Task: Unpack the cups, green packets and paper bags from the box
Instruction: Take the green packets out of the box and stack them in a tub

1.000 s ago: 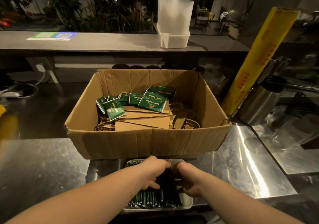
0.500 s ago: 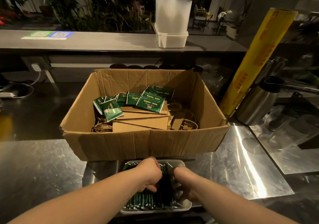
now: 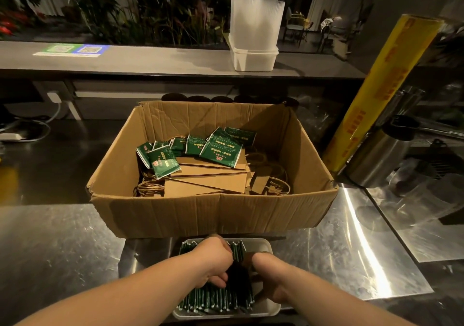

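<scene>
The box (image 3: 213, 215) is plain cardboard brown, creased paler along its folds. Inside it the green packets (image 3: 221, 151) are deep green with a thin white edge, pale lettering and a small red mark, lying on paper bags (image 3: 208, 177) of flat tan with handles of the same tan. The row of packets (image 3: 216, 298) between my left hand (image 3: 213, 260) and right hand (image 3: 271, 273) shows as narrow dark-green stripes, each tipped with a white dot, in a white tray (image 3: 266, 310). The tabletop (image 3: 339, 250) is silver steel streaked with bright glare. To my right stands a roll (image 3: 376, 94) – yellow with orange-red print. The cups (image 3: 256, 19) are cloudy white, finely ribbed, in a white tub (image 3: 253, 59).
</scene>
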